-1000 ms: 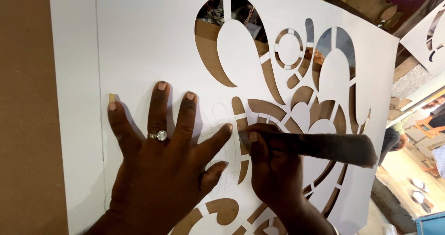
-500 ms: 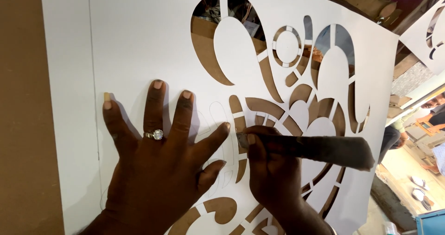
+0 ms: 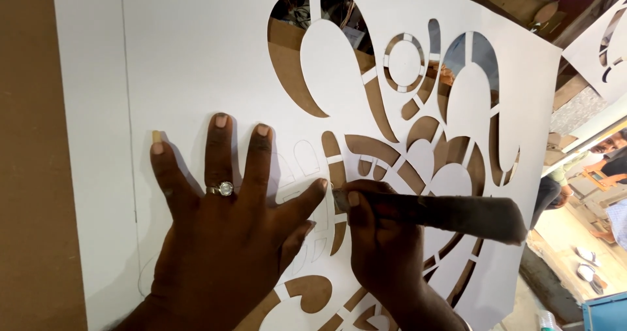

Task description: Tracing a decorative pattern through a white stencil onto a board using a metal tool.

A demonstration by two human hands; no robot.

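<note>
**Two hands at work on a cut-out white sheet**

I see a large white sheet lying on a brown surface, its right half pierced with curved, teardrop and ring-shaped openings through which the brown board beneath shows. My left hand lies flat on the sheet, fingers spread wide and holding nothing; it presses down just left of the cut pattern, with a ring on one finger and the thumb stretched toward the right hand. Faint pencil outlines of shapes not yet cut show on the sheet around the left hand's forefinger and thumb.

My right hand is closed around a dark, flat-handled cutting tool, gripping it near the tip. The tip meets the sheet just beside the left thumb, at the lower middle of the pattern, while the handle runs out to the right across the openings. Whether the blade is in the paper I cannot tell, as the fingers hide it.

Beyond the sheet's right edge, another white cut-out sheet shows at the upper corner. Lower down on that side, past the sheet's edge, a person is partly in view, and a blue box sits at the bottom corner.
</note>
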